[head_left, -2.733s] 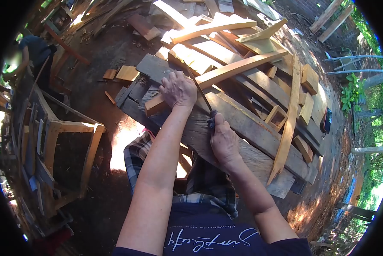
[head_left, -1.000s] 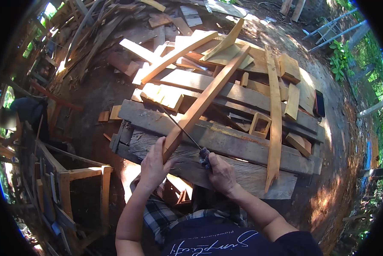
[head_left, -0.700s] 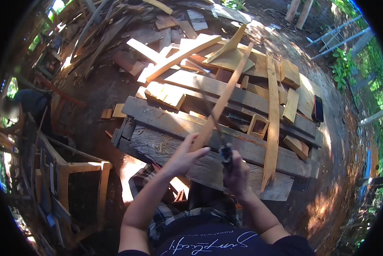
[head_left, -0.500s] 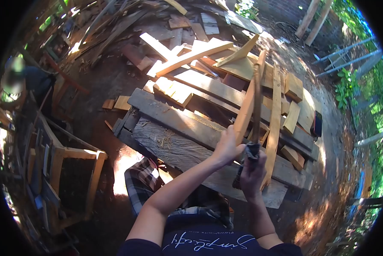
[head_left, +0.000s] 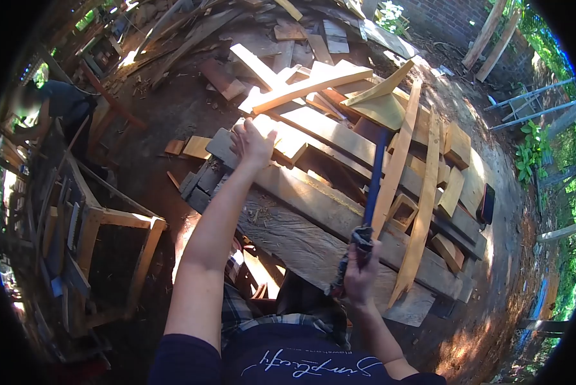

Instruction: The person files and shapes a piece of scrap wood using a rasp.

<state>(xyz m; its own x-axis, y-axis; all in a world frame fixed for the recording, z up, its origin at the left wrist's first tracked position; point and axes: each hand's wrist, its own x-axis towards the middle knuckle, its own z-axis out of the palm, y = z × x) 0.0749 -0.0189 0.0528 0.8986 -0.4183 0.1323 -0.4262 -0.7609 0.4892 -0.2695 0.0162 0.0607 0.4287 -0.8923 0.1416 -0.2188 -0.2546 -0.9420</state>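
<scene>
My right hand (head_left: 360, 269) grips the cloth-wrapped handle of a long thin dark blade (head_left: 374, 173), which points up and away over the wood pile. My left hand (head_left: 253, 144) reaches forward with fingers spread and rests on a short pale wood block (head_left: 289, 142) at the far edge of the grey plank bench (head_left: 288, 231). The long curved wooden strip (head_left: 398, 154) lies loose on the pile just right of the blade. Neither hand touches it.
Planks and offcuts are stacked across the bench and ground, with a small open wooden box frame (head_left: 403, 212) and a dark flat object (head_left: 487, 204) at the right. A wooden chair frame (head_left: 108, 244) stands at left. Another person (head_left: 54, 106) bends over at far left.
My left hand has let go of the long curved strip, which now lies on the pile, and has reached forward to the pale block. The blade has swung from lying across the bench to pointing away.
</scene>
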